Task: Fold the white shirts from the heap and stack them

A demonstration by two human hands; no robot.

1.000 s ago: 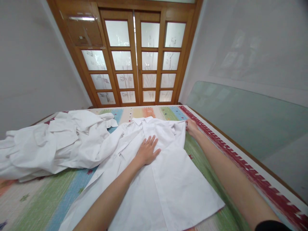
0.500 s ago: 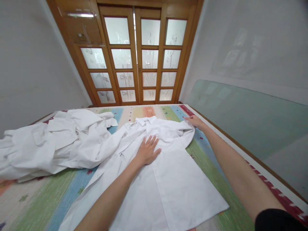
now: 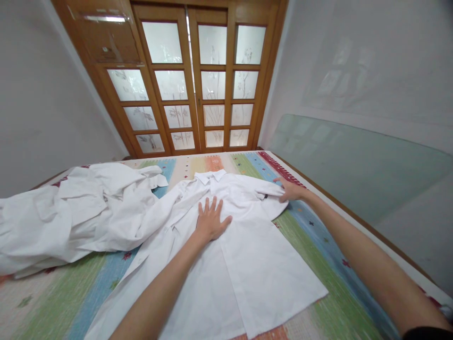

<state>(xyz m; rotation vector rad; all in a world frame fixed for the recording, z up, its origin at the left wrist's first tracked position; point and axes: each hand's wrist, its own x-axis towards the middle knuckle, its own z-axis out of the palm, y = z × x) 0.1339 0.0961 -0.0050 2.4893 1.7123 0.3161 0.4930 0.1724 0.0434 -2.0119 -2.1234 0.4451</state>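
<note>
A white collared shirt (image 3: 262, 264) is spread on the striped bed cover, its collar pointing away from me. My left hand (image 3: 211, 221) lies flat on the upper middle of the shirt, fingers spread. At the shirt's right side, my right hand (image 3: 290, 190) touches the outer edge of the folded sleeve (image 3: 260, 186); its fingers are apart, and the sleeve edge hides part of them. To the left, a second white garment (image 3: 88, 208) lies in a crumpled heap against the shirt's left sleeve.
The multicoloured striped cover (image 3: 85, 288) lies under both garments. A pale green panel (image 3: 354, 170) stands along the wall on the right. Beyond the far edge are wooden doors (image 3: 196, 108) with frosted panes.
My right hand has shifted down along the sleeve edge, its finger pinch has opened, and the sleeve lies flatter. The left hand stays on the shirt. The view has turned slightly right.
</note>
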